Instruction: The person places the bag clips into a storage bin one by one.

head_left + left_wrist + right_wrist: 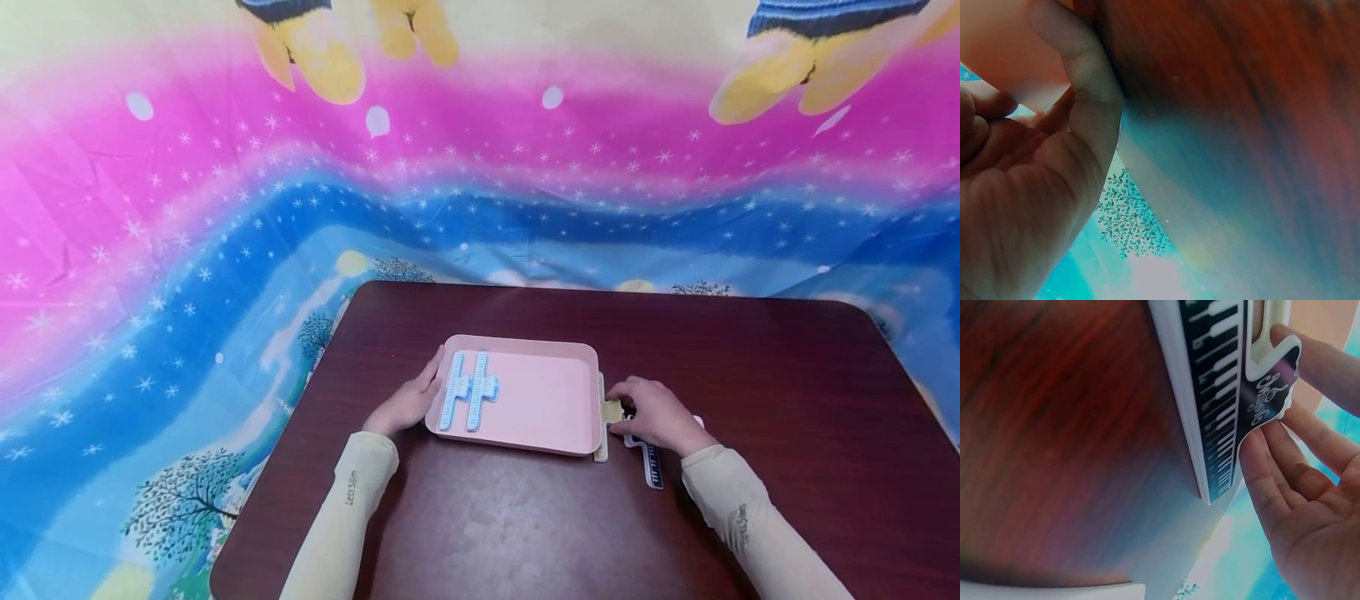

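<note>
A pink tray (540, 400) carries two light-blue ruler-like clips, a left one (452, 392) and a right one (477, 392), side by side. My left hand (405, 404) rests against the tray's left wall, fingers extended along its outside. At the opposite side, my right hand (656, 414) pinches the tab of a cream clip (602, 450) lying along the tray's right wall. Close beside it is a black clip (652, 467) with a piano-key pattern; its tab (1269, 394) overlaps my right fingers in the right wrist view.
The dark brown table (495, 525) has rounded far corners. Behind it hangs a colourful cloth (480, 150) with snowflakes and trees. A white piece (699, 421) shows partly behind my right wrist.
</note>
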Demonstrator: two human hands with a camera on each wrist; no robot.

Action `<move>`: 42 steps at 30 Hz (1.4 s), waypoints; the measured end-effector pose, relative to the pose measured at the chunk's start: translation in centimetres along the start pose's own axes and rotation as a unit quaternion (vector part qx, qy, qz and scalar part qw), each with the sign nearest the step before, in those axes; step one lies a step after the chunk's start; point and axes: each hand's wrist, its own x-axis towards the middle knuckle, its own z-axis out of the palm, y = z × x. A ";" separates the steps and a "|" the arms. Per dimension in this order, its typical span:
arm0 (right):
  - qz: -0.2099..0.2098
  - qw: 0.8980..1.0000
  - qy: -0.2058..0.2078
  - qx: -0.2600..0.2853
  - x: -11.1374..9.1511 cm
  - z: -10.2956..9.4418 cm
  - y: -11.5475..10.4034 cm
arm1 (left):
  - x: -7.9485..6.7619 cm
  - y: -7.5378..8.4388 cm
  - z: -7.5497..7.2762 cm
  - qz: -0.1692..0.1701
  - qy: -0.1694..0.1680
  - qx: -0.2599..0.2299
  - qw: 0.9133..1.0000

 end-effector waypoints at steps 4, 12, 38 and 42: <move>0.007 1.000 -0.002 0.004 -0.1 0.2 0.2 | 0.0 0.0 0.0 -0.007 -0.001 0.005 1.000; -0.004 1.000 0.010 0.020 -0.7 -0.6 0.4 | -0.1 -0.1 0.1 -0.007 -0.002 0.006 1.000; -0.003 0.994 0.039 0.099 -1.8 -4.7 0.7 | 0.4 -0.7 -0.2 0.008 -0.009 -0.002 1.000; -0.009 0.994 0.037 0.105 -1.7 -4.9 0.3 | 0.3 -0.7 -0.1 0.006 -0.012 0.001 1.000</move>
